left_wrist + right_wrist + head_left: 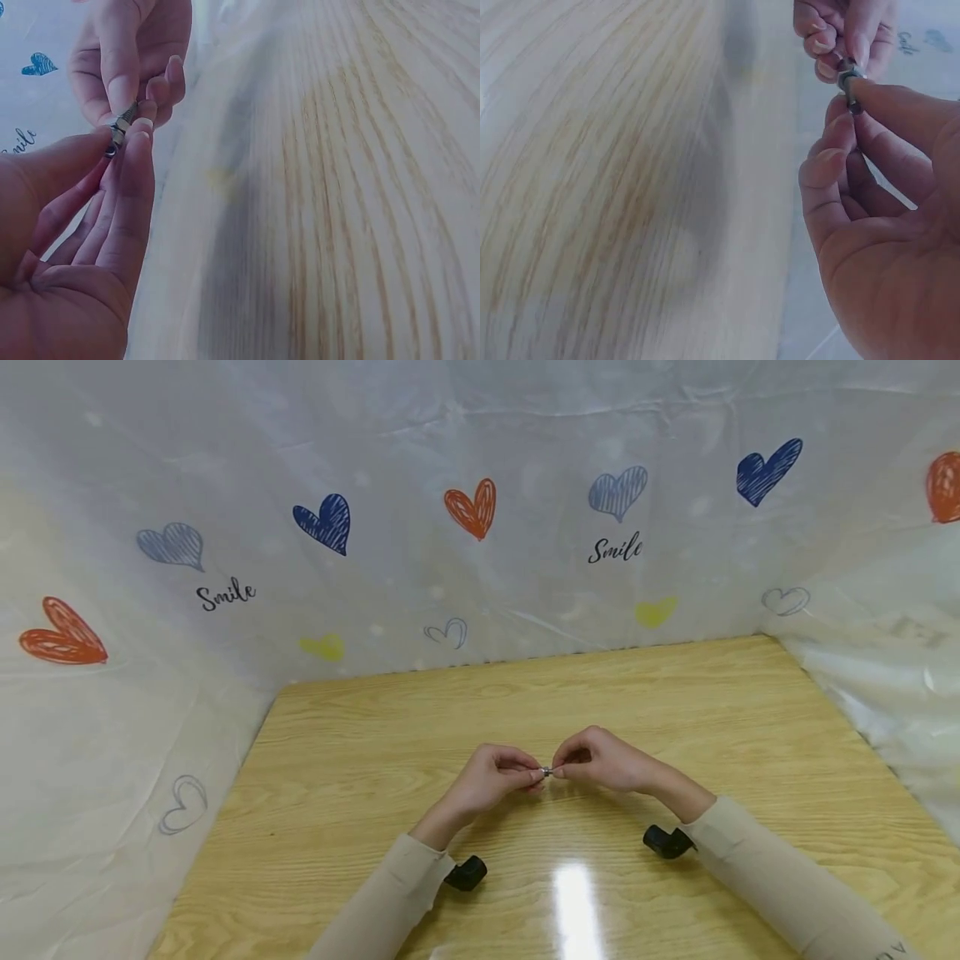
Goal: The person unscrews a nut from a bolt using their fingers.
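A small metal bolt [547, 771] with a thicker, nut-like part on it spans the short gap between both hands, just over the table. Between thumb and fingertips, the left hand [491, 781] pinches one end of it. The right hand [611, 762] pinches the other end, where thread shows on the bolt [129, 114] in the left wrist view. From the right wrist, the nut-like part [847, 77] sits between the two thumbs, and a shaft end sticks out by the right fingers. Fingertips hide parts of the piece, so its exact make-up is unclear.
Under the hands lies a wood-grain table [375, 727] with a bright glare spot near its front. A pale curtain [525, 577] printed with hearts borders the back and sides. Black wrist mounts [467, 873] stick out below both beige sleeves.
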Tool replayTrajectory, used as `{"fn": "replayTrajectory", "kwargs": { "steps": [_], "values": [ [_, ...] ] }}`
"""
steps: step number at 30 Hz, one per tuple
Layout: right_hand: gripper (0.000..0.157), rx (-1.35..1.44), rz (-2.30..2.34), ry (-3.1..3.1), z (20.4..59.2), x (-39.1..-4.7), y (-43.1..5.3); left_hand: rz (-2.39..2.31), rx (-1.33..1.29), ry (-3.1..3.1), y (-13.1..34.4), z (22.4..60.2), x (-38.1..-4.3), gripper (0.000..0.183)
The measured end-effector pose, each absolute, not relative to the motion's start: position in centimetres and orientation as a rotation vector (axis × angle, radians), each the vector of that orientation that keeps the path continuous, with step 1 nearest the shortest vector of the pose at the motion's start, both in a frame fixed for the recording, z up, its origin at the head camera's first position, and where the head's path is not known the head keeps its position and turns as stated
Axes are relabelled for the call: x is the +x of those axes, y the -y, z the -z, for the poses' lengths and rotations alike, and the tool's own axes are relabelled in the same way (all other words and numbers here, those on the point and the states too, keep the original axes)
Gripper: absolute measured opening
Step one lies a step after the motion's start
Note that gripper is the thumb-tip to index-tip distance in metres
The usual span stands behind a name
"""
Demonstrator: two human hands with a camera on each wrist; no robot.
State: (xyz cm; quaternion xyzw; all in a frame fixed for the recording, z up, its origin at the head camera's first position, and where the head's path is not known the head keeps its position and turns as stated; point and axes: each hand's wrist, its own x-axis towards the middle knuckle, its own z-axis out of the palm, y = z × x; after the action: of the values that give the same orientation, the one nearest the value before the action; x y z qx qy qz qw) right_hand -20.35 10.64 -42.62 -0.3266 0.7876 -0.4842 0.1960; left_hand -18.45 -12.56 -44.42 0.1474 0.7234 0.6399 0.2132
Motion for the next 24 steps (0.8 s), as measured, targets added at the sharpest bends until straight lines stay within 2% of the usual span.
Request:
{"fn": "replayTrajectory", "kwargs": {
  "steps": [10, 19, 24],
  "values": [
    [0.017, -0.861, 1.485, -2.109, 42.4, -20.2, -10.7, -1.852, 0.374, -1.972, 12.5, 43.8, -18.1, 0.022],
    [0.019, -0.787, 1.518, -2.116, 40.1, -18.9, -10.2, -1.925, 0.37, -1.969, 12.7, 43.8, -18.1, 0.021],
    [0.021, -0.756, 1.513, -2.12, 40.0, -18.7, -9.9, -1.937, 0.319, -1.948, 12.9, 43.9, -17.9, 0.022]
  ]
}}
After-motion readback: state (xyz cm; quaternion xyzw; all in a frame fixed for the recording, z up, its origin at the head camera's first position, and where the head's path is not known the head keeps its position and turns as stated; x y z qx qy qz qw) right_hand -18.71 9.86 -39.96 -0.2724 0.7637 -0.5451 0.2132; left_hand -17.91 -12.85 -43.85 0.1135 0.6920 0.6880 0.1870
